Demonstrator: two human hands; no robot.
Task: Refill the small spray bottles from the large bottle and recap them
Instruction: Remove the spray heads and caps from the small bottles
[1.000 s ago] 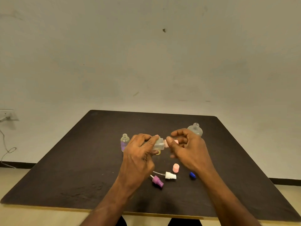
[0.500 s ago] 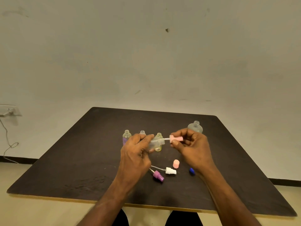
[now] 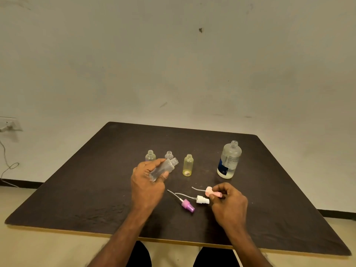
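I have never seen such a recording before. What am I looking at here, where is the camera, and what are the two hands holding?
There is no machine here: a person works with two bare hands, and a camera worn on the head looks forward and down at them. The left hand grips a small clear plastic bottle, open and tilted. The right hand pinches a pink spray pump with a thin tube, low over the dark square table. On the table lie a white spray pump and a purple spray pump. Behind them stand a small yellowish bottle, two more small clear bottles, partly hidden, and a large clear bottle with a dark label, all uncapped.
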